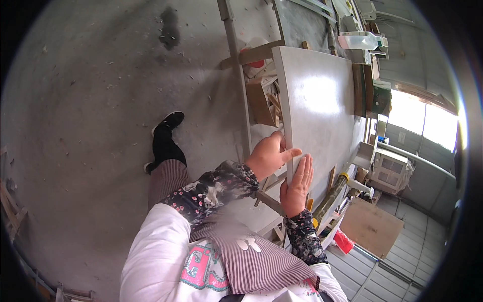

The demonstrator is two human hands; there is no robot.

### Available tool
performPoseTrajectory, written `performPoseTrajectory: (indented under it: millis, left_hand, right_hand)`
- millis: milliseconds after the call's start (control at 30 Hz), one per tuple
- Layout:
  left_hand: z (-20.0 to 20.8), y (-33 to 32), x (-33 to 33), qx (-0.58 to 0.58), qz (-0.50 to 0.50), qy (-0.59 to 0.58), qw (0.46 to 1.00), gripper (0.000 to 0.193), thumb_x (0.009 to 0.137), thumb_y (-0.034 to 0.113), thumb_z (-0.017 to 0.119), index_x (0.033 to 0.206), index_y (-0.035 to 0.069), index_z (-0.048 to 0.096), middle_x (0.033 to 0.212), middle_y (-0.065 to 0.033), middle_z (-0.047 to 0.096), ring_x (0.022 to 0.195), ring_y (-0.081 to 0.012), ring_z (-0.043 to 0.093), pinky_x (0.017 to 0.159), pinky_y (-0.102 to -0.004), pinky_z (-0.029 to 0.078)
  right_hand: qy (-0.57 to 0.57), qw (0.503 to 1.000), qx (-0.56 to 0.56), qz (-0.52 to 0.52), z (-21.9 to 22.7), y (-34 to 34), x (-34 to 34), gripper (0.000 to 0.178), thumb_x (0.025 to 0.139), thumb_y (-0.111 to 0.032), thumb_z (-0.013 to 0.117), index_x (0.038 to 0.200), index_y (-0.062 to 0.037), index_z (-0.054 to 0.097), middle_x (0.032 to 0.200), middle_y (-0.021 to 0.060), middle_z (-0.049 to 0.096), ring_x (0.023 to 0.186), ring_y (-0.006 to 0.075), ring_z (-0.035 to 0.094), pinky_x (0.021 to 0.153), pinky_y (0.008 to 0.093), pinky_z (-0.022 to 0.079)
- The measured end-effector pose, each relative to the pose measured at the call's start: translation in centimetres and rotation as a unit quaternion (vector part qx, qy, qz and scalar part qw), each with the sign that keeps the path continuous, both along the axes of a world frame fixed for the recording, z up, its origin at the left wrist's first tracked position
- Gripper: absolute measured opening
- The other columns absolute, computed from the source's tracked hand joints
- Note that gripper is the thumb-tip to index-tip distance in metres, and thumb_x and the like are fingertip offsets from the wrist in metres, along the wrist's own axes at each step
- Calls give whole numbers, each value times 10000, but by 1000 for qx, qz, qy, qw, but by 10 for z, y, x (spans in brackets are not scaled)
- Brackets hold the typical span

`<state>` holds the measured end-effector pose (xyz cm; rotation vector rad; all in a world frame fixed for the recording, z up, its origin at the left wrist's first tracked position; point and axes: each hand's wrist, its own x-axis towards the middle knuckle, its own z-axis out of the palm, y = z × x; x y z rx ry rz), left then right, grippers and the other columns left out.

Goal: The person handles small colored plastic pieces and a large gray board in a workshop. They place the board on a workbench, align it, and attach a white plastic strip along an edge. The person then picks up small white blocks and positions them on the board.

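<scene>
A white, smooth flat panel (322, 100) with a thick pale edge lies on a wooden frame stand, its surface reflecting light. At the panel's near edge my left hand (269, 155) grips it, thumb over the top and fingers curled at the side. Just beside it, my right hand (298, 187) lies with straight fingers on the panel's face by the same edge, its thumb apart. The two hands almost touch. Whether anything small sits under the fingers is hidden. Dark floral oversleeves (216, 191) cover both forearms.
Under the panel stands a wooden box (261, 103) of offcuts. A clear bottle (359, 40) is beyond the panel's far corner. To the right are a yellow-capped roll (327, 201), a brown board (370, 226) and a white cabinet (390, 171). Grey floor (90, 151) with scattered debris spreads left.
</scene>
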<state>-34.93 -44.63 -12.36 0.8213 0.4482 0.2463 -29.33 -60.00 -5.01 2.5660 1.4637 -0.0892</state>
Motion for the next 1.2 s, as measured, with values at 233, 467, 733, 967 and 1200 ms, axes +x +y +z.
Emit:
performPoseTrajectory:
  millis: [233,467,733,967,1200]
  left_hand:
    - [-2,-2,5,57,61,32,996,260,864,225,679,896,-13,579,725,-71,637,598,-156,610,554,-291,490]
    - [-9,-12,10,8,67,34,997,293,830,250,702,806,0,551,672,-96,630,589,-196,624,572,-332,498]
    - [-4,-9,7,3,83,41,996,322,848,240,703,739,15,500,612,-53,571,510,-126,557,502,-300,465]
    - [2,-5,2,-70,73,12,995,278,860,193,699,758,23,505,629,-23,566,506,-84,538,447,-256,433]
    - [8,2,-1,-106,57,18,993,264,867,187,699,768,22,517,656,-25,585,529,-79,567,467,-237,485]
  right_hand:
    - [116,971,151,-145,9,-24,-10,754,770,-67,659,1430,34,310,1423,223,394,1338,330,375,1104,467,286]
    - [447,452,412,-653,25,-93,-42,373,986,-311,533,1209,-17,486,1214,126,549,1116,252,546,906,370,470]
    - [573,236,533,-575,3,-81,-33,270,955,-189,585,1167,-29,538,1156,138,606,1079,273,581,929,394,506]
    - [583,304,497,-567,0,-93,-30,311,989,-199,525,1255,-45,483,1226,89,559,1084,253,561,930,369,499]
    - [563,384,451,-577,6,-85,-34,267,991,-271,532,1164,-68,516,1163,63,581,1001,225,587,860,374,501]
